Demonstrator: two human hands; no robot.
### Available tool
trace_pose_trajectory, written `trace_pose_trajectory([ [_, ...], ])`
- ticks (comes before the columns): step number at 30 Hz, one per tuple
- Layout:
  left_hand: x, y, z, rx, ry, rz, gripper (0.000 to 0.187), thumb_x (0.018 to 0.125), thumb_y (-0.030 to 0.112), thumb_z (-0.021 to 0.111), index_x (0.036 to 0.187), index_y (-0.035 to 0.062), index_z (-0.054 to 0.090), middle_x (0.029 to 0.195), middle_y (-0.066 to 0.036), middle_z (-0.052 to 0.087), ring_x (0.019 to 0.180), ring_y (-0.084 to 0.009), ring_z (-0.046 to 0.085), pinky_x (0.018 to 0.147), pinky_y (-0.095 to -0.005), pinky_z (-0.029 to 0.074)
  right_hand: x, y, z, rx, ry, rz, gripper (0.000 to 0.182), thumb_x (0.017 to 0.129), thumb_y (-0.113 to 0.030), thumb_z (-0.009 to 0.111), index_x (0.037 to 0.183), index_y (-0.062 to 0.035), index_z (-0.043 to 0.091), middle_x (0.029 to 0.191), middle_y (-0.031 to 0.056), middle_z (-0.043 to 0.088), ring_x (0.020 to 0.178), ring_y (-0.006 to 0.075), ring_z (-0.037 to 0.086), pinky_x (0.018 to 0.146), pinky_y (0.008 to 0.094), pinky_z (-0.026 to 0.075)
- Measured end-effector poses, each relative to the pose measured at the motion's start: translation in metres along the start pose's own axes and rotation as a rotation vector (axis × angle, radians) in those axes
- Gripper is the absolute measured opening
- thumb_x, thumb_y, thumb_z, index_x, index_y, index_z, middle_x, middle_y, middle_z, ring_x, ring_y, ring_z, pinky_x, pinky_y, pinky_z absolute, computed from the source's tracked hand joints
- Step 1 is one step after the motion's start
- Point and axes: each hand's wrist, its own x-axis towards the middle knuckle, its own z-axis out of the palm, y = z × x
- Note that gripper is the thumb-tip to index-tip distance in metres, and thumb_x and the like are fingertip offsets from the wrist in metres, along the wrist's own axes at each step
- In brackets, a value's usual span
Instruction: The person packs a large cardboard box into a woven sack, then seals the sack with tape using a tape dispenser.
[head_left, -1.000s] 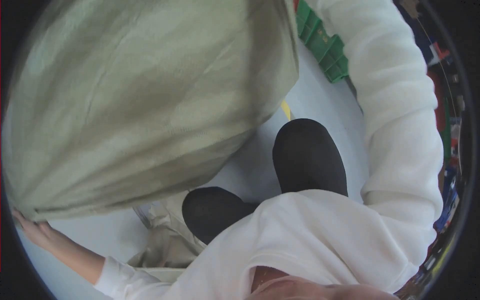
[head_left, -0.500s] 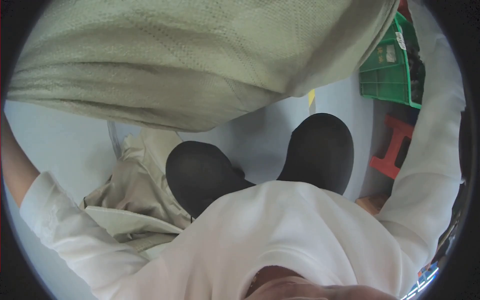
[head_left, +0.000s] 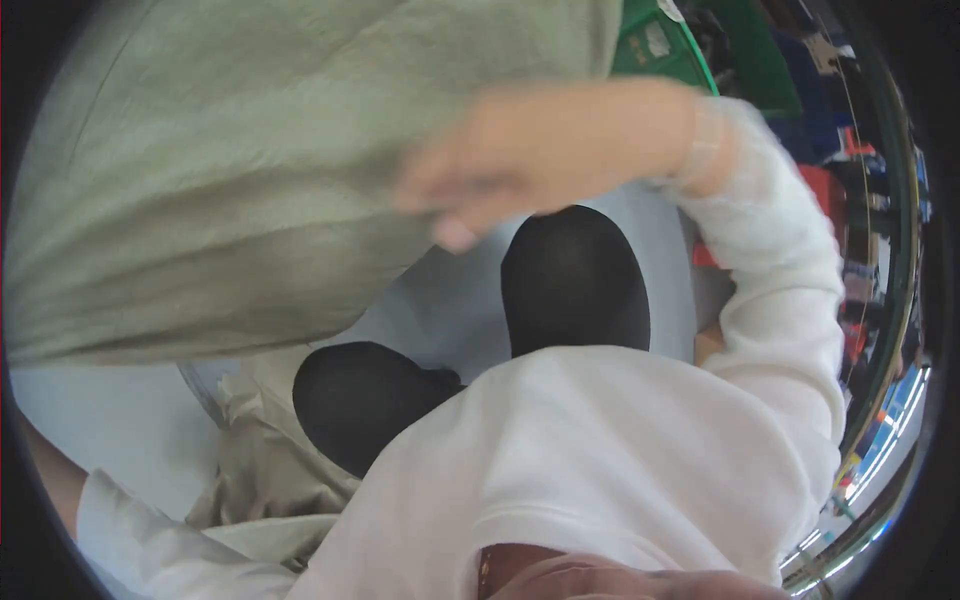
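Note:
A big pale green woven sack (head_left: 220,150) fills the upper left of the view, its lower side bulging in folds close above my knees. My right hand (head_left: 560,145) passes in front of the sack's right part, blurred by motion. Its fingers point left with the thumb apart below them, and nothing shows between them. At the left edge only my left forearm is visible; the hand itself is beyond the view.
A green crate (head_left: 665,45) with dark contents stands at the upper right, a red stool (head_left: 825,190) below it. Crumpled beige sacking (head_left: 270,450) lies at lower left beside my knee. Shelves with coloured items line the far right.
My right hand has come into view from the upper right and swung left across the sack. The sack appears lower and further left, and the view has turned to the right.

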Motion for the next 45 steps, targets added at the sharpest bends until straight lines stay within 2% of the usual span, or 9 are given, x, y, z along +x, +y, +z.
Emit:
trace_pose_trajectory([
  [7,0.035,-0.021,-0.014,-0.194,0.107,-0.114,0.049,0.090,0.035,0.043,0.124,0.0003,0.041,0.126,-0.017,0.042,0.112,-0.0290,0.043,0.096,-0.0378,0.036,0.044,0.126,0.020,-0.409,0.356,0.379,0.057,0.072,-0.056,0.059,0.078,0.0004,0.058,0.069,0.0071,0.055,0.065,0.0233,0.054,0.055,0.0351,0.044],
  [10,0.041,-0.010,-0.008,-0.156,0.161,-0.139,0.053,0.089,0.037,0.046,0.126,0.0002,0.040,0.130,-0.017,0.040,0.114,-0.0286,0.042,0.096,-0.0380,0.036,0.057,0.180,0.015,0.086,0.492,-0.085,0.065,0.076,-0.053,0.058,0.118,-0.0061,0.041,0.117,0.0068,0.047,0.108,0.0223,0.044,0.089,0.0327,0.034],
  [14,0.024,0.032,0.008,-0.209,0.245,-0.160,0.048,0.085,0.039,0.050,0.111,-0.0003,0.052,0.111,-0.016,0.053,0.099,-0.0273,0.051,0.087,-0.0374,0.039,0.100,0.201,0.033,0.469,1.014,-0.245,0.053,0.084,-0.053,0.048,0.057,-0.0093,0.037,0.055,-0.0024,0.032,0.052,0.0108,0.028,0.049,0.0277,0.024],
  [18,0.064,0.011,-0.024,0.328,0.212,-0.116,0.050,0.091,0.041,0.036,0.123,0.0019,0.041,0.125,-0.022,0.040,0.113,-0.0346,0.042,0.096,-0.0424,0.034,0.088,0.216,0.019,0.831,1.513,-0.285,0.046,0.086,-0.049,0.047,0.063,-0.0100,0.039,0.063,-0.0003,0.039,0.063,0.0127,0.029,0.056,0.0297,0.027],
  [25,0.048,0.045,-0.051,0.266,0.233,-0.047,0.049,0.088,0.041,0.040,0.120,0.0035,0.044,0.123,-0.023,0.043,0.112,-0.0333,0.044,0.095,-0.0422,0.035,0.084,0.223,0.011,1.572,1.494,-0.330,0.019,0.075,-0.024,0.055,0.082,-0.0077,0.061,0.083,0.0027,0.061,0.074,0.0103,0.050,0.066,0.0280,0.038],
  [31,0.047,0.032,-0.029,0.225,0.242,-0.075,0.048,0.089,0.039,0.039,0.120,0.0026,0.043,0.123,-0.023,0.041,0.112,-0.0341,0.044,0.094,-0.0428,0.036,0.078,0.232,0.011,1.159,1.427,-0.286,0.034,0.086,-0.037,0.049,0.092,-0.0077,0.063,0.095,0.0047,0.062,0.085,0.0093,0.053,0.076,0.0251,0.041],
  [34,0.057,0.025,-0.021,0.209,0.274,-0.108,0.047,0.090,0.038,0.038,0.120,0.0021,0.042,0.124,-0.024,0.041,0.112,-0.0347,0.044,0.094,-0.0432,0.036,0.051,0.207,0.000,0.914,1.538,-0.288,0.031,0.087,-0.037,0.050,0.071,-0.0175,0.033,0.072,-0.0050,0.036,0.070,0.0073,0.032,0.061,0.0250,0.028],
  [40,0.069,-0.008,-0.022,0.083,0.248,-0.186,0.046,0.091,0.036,0.037,0.121,0.0010,0.041,0.125,-0.025,0.039,0.111,-0.0359,0.044,0.093,-0.0441,0.037,-0.002,0.115,0.010,0.039,1.864,-0.947,0.029,0.087,-0.019,0.049,0.111,-0.0032,0.051,0.114,0.0144,0.053,0.107,0.0269,0.049,0.091,0.0363,0.036],
  [45,0.036,0.016,-0.005,-0.063,0.197,-0.284,0.049,0.091,0.036,0.037,0.128,0.0022,0.034,0.130,-0.022,0.034,0.116,-0.0346,0.041,0.096,-0.0417,0.036,0.070,0.031,0.096,-0.683,0.792,-1.479,0.042,0.092,-0.039,0.035,0.118,-0.0094,0.046,0.124,0.0124,0.044,0.110,0.0246,0.046,0.091,0.0357,0.037],
])
